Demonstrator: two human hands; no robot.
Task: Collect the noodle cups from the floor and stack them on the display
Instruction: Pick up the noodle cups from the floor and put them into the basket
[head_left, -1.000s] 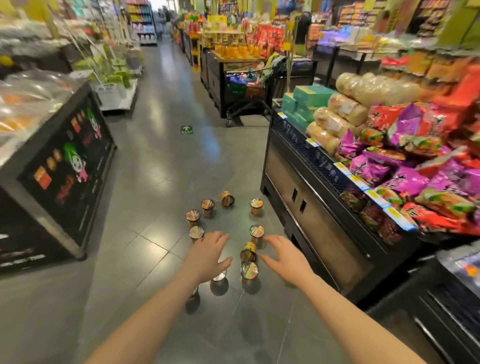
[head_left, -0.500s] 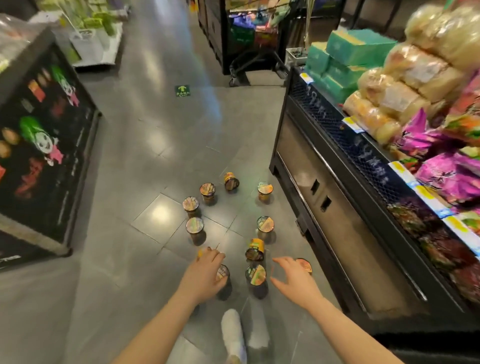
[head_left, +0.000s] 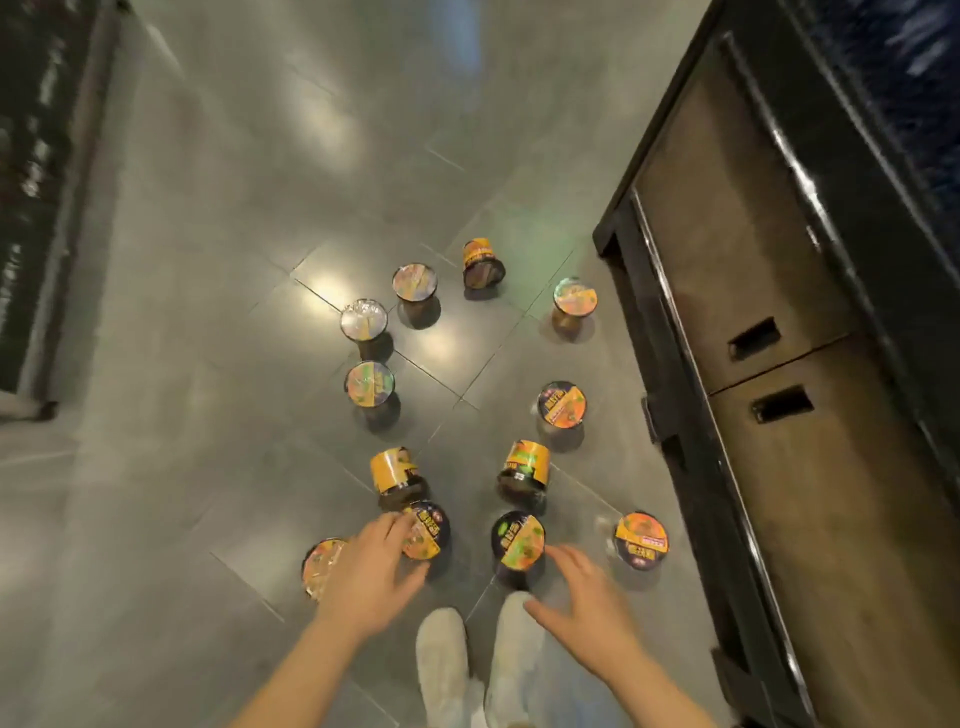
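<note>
Eleven-ish round foil-lidded orange-black noodle cups (head_left: 561, 405) all on grey tiled floor (head_left: 208, 364), none stacked on dark display cabinet (head_left: 779, 312) yet, so basically zero done; left hand (head_left: 371, 574) and right hand (head_left: 589, 605) spread open, empty, over nearest cups

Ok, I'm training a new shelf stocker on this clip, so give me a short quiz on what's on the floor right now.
1. True or false: one of the noodle cups has already been lifted clear of the floor.
2. The cabinet with two slot handles stands on the person's: A) left, B) right, C) neither, it is straight ahead.
3. Which hand reaches over the lid of an upright cup?

Key
1. False: every cup in view stands or lies on the floor.
2. B.
3. The left hand; the right hand is beside another cup, not over it.
</note>
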